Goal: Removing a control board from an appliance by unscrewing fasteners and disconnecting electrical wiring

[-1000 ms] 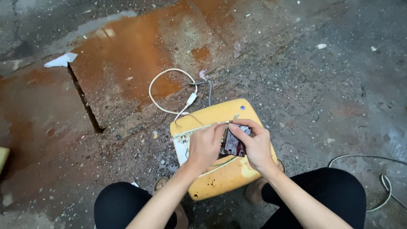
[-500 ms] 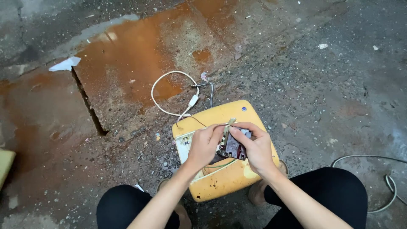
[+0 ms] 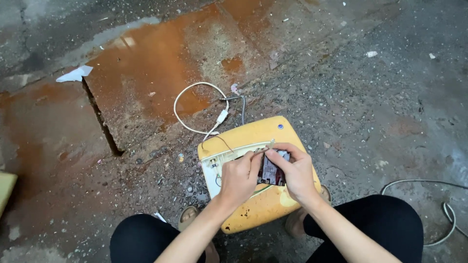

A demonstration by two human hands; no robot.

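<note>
While the person squats on wet concrete floor [image 3: 380, 112], both hands meet over a yellow casing [image 3: 263, 209] between the knees. Left hand [image 3: 240, 178] and right hand [image 3: 292, 173] pinch a small circuit board [image 3: 271, 171]. Farther off, a white cord [image 3: 195, 109] loops beside a rusty puddle [image 3: 146, 63].

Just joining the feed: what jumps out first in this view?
The yellow appliance casing lying on the wet concrete floor at lower centre, with the left hand and right hand working together at its opened interior. A white cable loops away from its top edge toward a rust-orange puddle at upper left.
</note>
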